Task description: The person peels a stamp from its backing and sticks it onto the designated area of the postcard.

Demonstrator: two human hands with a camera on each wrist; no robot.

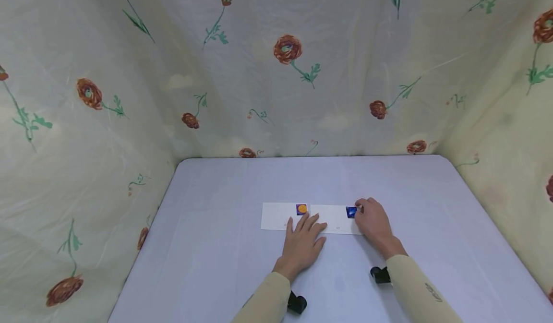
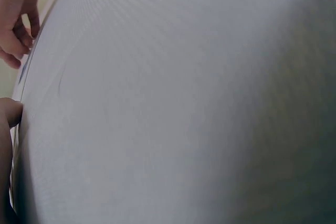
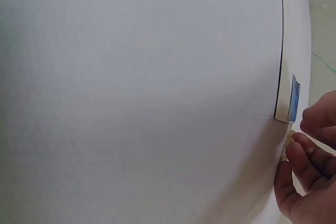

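Note:
Two white envelopes lie side by side on the table. The left envelope [image 1: 276, 216] has a purple and orange stamp [image 1: 301, 209] at its upper right corner. On the right envelope [image 1: 330, 212], a blue stamp [image 1: 351, 212] is at the upper right, slightly askew. My left hand [image 1: 302, 244] rests with fingers spread across the lower edges of both envelopes where they meet. At the far right end, my right hand [image 1: 375, 222] has curled fingers and pinches the blue stamp's right edge. In the right wrist view, this blue stamp [image 3: 295, 99] stands partly raised beside the thumb.
A pale lavender cloth covers the table [image 1: 216, 265]. Flower-printed curtains [image 1: 328, 116] hang behind it and along both sides. Black wrist-camera mounts [image 1: 297, 304] sit under both sleeves.

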